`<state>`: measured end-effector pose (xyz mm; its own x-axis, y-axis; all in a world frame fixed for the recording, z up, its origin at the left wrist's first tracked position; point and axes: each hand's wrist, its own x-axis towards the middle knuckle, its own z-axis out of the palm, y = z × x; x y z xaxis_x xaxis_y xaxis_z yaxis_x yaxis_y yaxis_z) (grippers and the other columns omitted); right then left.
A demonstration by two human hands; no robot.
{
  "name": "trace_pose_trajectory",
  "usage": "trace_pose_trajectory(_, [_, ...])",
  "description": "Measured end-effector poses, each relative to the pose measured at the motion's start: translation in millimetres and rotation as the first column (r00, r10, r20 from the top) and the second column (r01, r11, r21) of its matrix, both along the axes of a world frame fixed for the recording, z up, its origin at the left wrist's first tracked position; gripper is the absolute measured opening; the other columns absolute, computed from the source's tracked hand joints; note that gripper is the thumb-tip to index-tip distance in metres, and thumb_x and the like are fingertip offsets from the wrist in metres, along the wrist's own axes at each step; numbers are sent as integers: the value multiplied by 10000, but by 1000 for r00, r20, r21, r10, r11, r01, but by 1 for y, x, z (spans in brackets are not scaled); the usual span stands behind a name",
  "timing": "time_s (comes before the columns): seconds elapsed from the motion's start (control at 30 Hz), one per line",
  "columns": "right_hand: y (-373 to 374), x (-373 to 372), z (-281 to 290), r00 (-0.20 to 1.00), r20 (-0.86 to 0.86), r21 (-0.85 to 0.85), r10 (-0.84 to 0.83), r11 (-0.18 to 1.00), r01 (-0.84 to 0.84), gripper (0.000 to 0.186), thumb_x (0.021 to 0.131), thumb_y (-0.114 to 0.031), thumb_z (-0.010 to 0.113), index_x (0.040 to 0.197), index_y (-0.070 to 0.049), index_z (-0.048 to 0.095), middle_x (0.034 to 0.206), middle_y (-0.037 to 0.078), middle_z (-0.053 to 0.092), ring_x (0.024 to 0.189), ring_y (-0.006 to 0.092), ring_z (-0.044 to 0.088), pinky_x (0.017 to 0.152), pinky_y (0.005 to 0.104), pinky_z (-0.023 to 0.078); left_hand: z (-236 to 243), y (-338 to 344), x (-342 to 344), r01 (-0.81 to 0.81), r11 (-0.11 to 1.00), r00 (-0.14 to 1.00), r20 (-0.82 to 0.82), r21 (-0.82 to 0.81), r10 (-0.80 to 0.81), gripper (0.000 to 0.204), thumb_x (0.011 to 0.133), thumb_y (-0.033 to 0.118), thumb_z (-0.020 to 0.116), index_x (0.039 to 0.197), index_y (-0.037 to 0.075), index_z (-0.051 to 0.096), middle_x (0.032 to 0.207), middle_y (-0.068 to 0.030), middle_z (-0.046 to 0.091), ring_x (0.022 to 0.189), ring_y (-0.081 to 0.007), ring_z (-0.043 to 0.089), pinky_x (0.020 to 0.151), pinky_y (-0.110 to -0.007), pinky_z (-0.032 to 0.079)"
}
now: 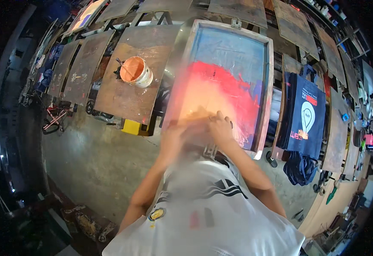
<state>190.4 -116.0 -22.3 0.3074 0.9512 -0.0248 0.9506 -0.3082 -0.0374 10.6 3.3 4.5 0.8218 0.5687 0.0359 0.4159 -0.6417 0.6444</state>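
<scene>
Red lettering (310, 103) marks the navy bag (316, 121) beside the screen (233, 49) under both hands (221, 129).

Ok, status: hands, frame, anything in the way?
Left hand, right hand at near end of frame; grip unclear. Red and orange paint over part of the blue screen. No obstruction visible; bucket stands apart, left.

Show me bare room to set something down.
Bare: the brown board, between paint bucket and near edge, and beyond the bucket. Crowded: the framed screen, with paint, left hand and right hand; right of it, dark bags.
</scene>
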Motion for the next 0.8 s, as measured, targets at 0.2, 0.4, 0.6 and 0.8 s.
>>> trace_pose_trajectory(0.2, [-1, -33, 7, 985, -150, -117, -81, 991, 63, 175, 799, -175, 618, 914, -78, 707, 1015, 41, 663, 1046, 242, 552, 857, 439, 489, 17, 10, -21, 46, 998, 982, -179, -41, -53, 456, 745, 170, 779, 1189, 114, 693, 1029, -176, 699, 829, -351, 670, 743, -397, 530])
trace_pose_trajectory(0.4, [40, -47, -4, 990, -70, 24, -122, 992, 124, 195, 812, -178, 596, 950, -97, 708, 999, 54, 656, 1039, 245, 557, 843, 443, 492, 4, 64, -15, 26, 999, 996, -91, 43, -22, 462, 728, 172, 783, 1180, 121, 700, 973, -172, 700, 779, -352, 661, 705, -415, 523])
trace_pose_trajectory(0.6, [20, -61, 10, 978, -112, -23, -177, 984, 176, 222, 804, -188, 590, 966, -78, 696, 1009, 76, 652, 1044, 264, 553, 812, 424, 490, 27, 53, -18, 216, 974, 908, -382, 69, -174, 437, 736, 180, 767, 1163, 113, 704, 1071, -163, 695, 874, -343, 664, 769, -425, 522])
trace_pose_trajectory(0.8, [38, -72, -9, 961, 23, 42, -277, 960, 276, 227, 807, -184, 592, 977, -55, 670, 1036, 79, 647, 1042, 266, 551, 783, 417, 499, 30, 76, -9, 144, 986, 969, -191, -87, -159, 466, 739, 161, 766, 1197, 114, 689, 1118, -126, 699, 939, -335, 674, 807, -400, 537])
